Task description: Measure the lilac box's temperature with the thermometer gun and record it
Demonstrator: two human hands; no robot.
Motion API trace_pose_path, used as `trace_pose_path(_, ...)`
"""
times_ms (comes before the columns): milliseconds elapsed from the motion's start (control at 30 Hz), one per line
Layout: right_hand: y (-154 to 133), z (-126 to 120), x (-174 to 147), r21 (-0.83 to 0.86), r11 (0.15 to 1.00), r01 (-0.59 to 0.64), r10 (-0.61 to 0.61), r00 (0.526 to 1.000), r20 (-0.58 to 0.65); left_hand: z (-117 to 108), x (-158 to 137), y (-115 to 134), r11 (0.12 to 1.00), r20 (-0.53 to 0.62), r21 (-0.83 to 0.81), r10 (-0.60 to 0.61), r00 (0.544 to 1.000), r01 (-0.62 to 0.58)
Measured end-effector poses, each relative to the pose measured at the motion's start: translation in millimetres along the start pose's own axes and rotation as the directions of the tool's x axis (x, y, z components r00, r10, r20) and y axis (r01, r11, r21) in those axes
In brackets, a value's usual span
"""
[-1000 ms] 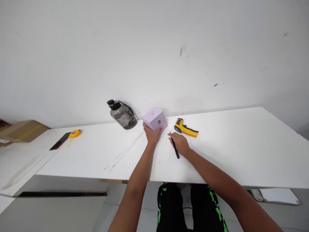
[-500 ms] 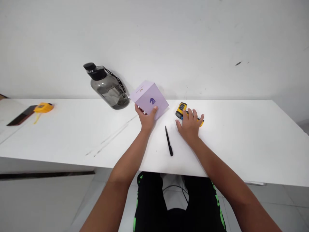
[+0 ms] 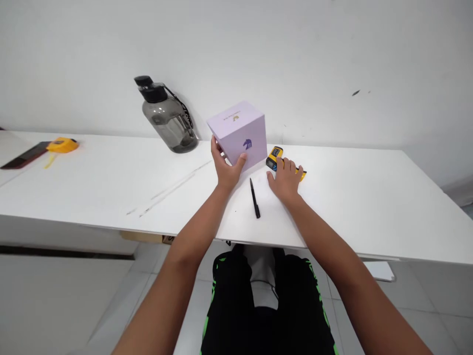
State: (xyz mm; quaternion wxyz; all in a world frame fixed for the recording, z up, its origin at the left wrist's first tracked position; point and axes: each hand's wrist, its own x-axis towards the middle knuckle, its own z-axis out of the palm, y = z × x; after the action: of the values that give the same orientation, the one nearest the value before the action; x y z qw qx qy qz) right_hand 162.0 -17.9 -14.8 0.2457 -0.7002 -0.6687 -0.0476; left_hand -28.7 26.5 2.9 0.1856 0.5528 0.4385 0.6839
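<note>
My left hand (image 3: 229,170) grips a lilac cardboard box (image 3: 254,133) by its lower left, thumb on the front face and fingers around the side. A dark horse-head logo marks the front, and a gold logo the top. The box leans slightly; whether its base touches the table is unclear. To its right, my right hand (image 3: 285,180) has its fingers curled over the handle of a yellow-and-black handheld meter (image 3: 274,157) with a small display, lying on the table. Between my forearms lies a black pen (image 3: 254,198).
A grey transparent water bottle (image 3: 172,123) with a black cap stands left of the box by the wall. Farther left, a yellow tape measure (image 3: 62,145) lies beside a dark flat piece (image 3: 24,156). The white table's (image 3: 362,207) front edge runs above my legs.
My left hand has turned the lilac box more upright and shifted it right, closer to the meter. My right hand's fingers have drawn closer together over the meter. The view has tilted slightly.
</note>
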Motion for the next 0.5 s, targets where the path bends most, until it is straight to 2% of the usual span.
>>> trace_pose_path(100, -1, -2, -1, -0.006, 1.0, -0.005, 0.005, 1.0, 0.011, 1, 0, 3, 0.994, -0.097, -0.017, -0.107, 0.989, 0.106)
trace_pose_path(233, -1, -9, 1, -0.009, 1.0, -0.02, 0.02, 0.999, 0.031, 3, 1, 6, 0.981, -0.012, -0.111, -0.159, 0.987, 0.157)
trace_pose_path(333, 0, -13, 4, -0.029, 0.997, -0.07, 0.071, 0.996, 0.045, 6, 0, 10, 0.965, -0.105, -0.123, -0.247, 0.963, 0.234)
trace_pose_path(367, 1, -14, 5, -0.042, 0.995, -0.087, 0.089, 0.995, 0.049, 8, -1, 12, 0.963, -0.115, -0.122, -0.254, 0.96, 0.241)
trace_pose_path(500, 3, -13, 5, -0.075, 0.994, -0.079, 0.082, 0.996, 0.039, 13, 0, 14, 0.962, -0.021, -0.189, -0.205, 0.979, 0.197)
